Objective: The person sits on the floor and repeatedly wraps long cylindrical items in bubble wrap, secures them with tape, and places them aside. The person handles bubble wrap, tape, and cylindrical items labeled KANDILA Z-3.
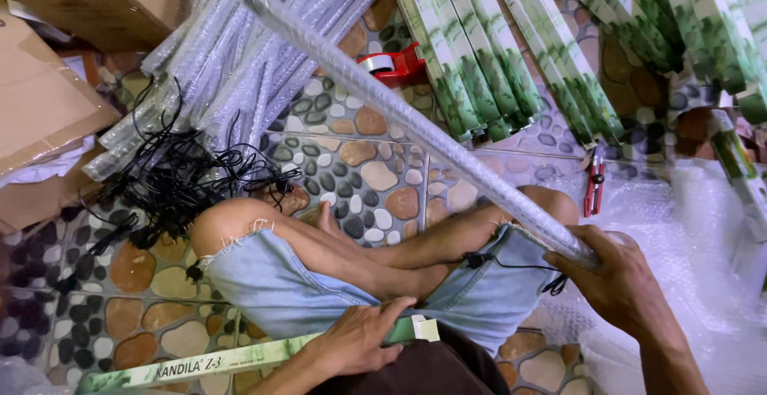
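While a stack of filled green boxes [487,51] lines the floor's far edge, the right hand [619,283] grips a bubble-wrapped tube [399,111] and the left hand [359,339] pins an open long box [216,363] at the near edge, wrapped tubes [232,59] waiting.

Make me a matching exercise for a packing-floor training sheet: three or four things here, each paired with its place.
Things:
1. long bubble-wrapped tube
2. long green-and-white cardboard box
3. red tape dispenser
4. red-handled cutter

Places:
A. on the pebble floor between wrapped tubes and stacked boxes
B. end gripped in right hand
C. under left hand, across the lap
D. beside the bubble wrap sheet

Pairs: 1-B, 2-C, 3-A, 4-D
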